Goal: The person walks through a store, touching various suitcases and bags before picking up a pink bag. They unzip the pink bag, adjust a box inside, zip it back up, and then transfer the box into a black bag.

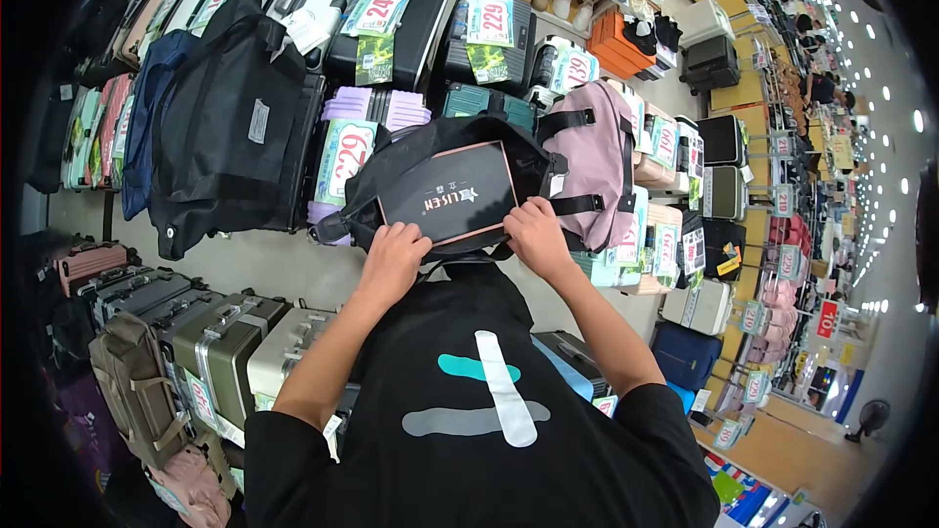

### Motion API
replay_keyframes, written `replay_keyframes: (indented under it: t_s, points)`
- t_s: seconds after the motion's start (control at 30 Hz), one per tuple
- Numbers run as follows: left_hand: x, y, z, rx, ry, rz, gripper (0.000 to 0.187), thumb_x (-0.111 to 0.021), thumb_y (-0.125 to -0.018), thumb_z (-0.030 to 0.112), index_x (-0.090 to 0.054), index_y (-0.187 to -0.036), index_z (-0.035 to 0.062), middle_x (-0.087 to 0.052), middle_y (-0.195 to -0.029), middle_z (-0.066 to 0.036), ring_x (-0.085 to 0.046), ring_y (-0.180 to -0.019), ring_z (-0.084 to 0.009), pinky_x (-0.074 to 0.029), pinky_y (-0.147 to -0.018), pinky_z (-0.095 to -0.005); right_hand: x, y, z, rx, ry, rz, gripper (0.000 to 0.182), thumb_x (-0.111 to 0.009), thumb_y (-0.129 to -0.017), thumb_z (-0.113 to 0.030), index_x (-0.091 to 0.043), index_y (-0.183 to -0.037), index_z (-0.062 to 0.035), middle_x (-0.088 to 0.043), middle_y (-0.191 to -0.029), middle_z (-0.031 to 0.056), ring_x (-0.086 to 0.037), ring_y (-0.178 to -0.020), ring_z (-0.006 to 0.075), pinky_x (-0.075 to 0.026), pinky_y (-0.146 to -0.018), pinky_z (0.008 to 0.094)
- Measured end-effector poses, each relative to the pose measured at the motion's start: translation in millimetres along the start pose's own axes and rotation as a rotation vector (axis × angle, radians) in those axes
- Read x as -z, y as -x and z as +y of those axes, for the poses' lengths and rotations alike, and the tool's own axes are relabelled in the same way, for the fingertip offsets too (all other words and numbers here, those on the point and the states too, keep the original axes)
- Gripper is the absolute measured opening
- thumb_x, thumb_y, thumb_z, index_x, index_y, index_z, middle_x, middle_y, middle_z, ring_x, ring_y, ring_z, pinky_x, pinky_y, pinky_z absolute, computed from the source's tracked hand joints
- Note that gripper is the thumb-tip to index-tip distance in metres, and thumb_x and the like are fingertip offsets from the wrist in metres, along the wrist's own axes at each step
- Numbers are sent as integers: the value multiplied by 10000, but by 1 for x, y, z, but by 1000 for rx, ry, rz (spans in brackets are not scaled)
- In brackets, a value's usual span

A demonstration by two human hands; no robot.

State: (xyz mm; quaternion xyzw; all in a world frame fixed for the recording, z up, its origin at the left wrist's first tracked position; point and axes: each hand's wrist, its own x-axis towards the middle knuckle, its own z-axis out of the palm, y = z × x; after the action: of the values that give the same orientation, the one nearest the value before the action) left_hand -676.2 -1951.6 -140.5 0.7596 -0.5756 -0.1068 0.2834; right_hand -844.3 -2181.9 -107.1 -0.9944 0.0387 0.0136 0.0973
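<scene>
In front of my body a black bag (494,144) sits with its mouth open toward me. A flat dark box (460,220) with a thin brownish edge and a star logo lies in that mouth. My left hand (394,252) is closed at the near left, its fingers curled over the bag's rim by the box's corner. At the near right, my right hand (536,238) pinches the rim beside the box's other corner. The fingertips partly hide where rim and box meet. A pink duffel bag (592,161) with black straps stands just right of the black bag.
Suitcases with price cards, including a purple one (377,110) and a black one (416,44), stand in rows ahead. A large black bag (230,127) hangs to the left. More suitcases (230,337) stand at lower left. Shelves of goods (773,186) run along the right.
</scene>
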Motion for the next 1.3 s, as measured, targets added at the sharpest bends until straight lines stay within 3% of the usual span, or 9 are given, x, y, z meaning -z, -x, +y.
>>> replay_keyframes:
  t_s: [0.1,0.23,0.5,0.6,0.73,0.83,0.93,1.1,1.3]
  points:
    - [5,8,6,-51,116,8,99,-656,-728,11,-590,-768,73,-529,-827,-60,-532,-823,-255,-405,-751,-376,-2,9,0,49,68,62,117,-637,-715,-85,-545,-786,-94,-548,-828,46,-566,-880,227,-436,-964,405]
    - [9,21,14,-103,173,-27,101,-641,-740,36,-682,-815,90,-579,-853,-38,-564,-856,-223,-422,-797,-355,-18,30,6,137,62,192,91,-607,-745,-112,-522,-776,-104,-563,-849,21,-575,-882,193,-440,-983,408]
    - [-2,36,22,-64,193,-129,164,-613,-767,76,-723,-888,85,-673,-870,-11,-592,-864,-197,-439,-803,-339,-14,33,3,133,60,128,104,-625,-734,-100,-530,-779,-101,-582,-867,25,-583,-881,205,-447,-958,400]
    - [0,31,19,-71,202,-128,165,-610,-772,86,-729,-885,81,-685,-873,-9,-596,-864,-198,-443,-793,-339,2,6,-11,33,94,-137,172,-654,-716,-88,-582,-872,-88,-611,-911,38,-601,-915,230,-446,-931,420]
    - [4,25,18,-112,183,-198,178,-610,-775,89,-742,-895,96,-675,-885,-19,-598,-890,-204,-446,-791,-346,-1,-31,-48,58,-144,-483,596,-698,-661,-168,-617,-1246,-85,-676,-1078,112,-636,-997,298,-468,-910,455]
    - [5,26,17,-105,197,-231,192,-612,-777,93,-748,-913,104,-667,-894,-29,-598,-907,-212,-451,-795,-349,-14,-65,-64,-43,-312,-1119,717,-655,-669,-390,-600,-1306,-65,-687,-1160,161,-651,-1057,350,-505,-918,432]
    - [9,34,17,-87,237,-241,213,-616,-784,97,-753,-947,101,-664,-902,-42,-600,-923,-226,-459,-817,-359,-22,-67,-63,-96,-327,-1327,705,-636,-691,-389,-600,-1324,-82,-679,-1189,163,-643,-1084,346,-508,-925,417]
    - [15,38,23,18,340,-253,241,-620,-803,88,-752,-1005,80,-679,-949,-65,-610,-962,-254,-468,-874,-383,-9,-55,-55,-112,-16,-1400,659,-610,-752,-364,-575,-1369,-136,-679,-1200,145,-642,-1124,304,-496,-946,400]
    - [22,34,26,56,360,-278,226,-609,-820,67,-746,-996,31,-715,-948,-101,-641,-972,-271,-480,-894,-384,-1,-36,-42,-87,35,-1404,652,-564,-793,-257,-497,-1435,-167,-683,-1188,136,-652,-1107,305,-492,-937,418]
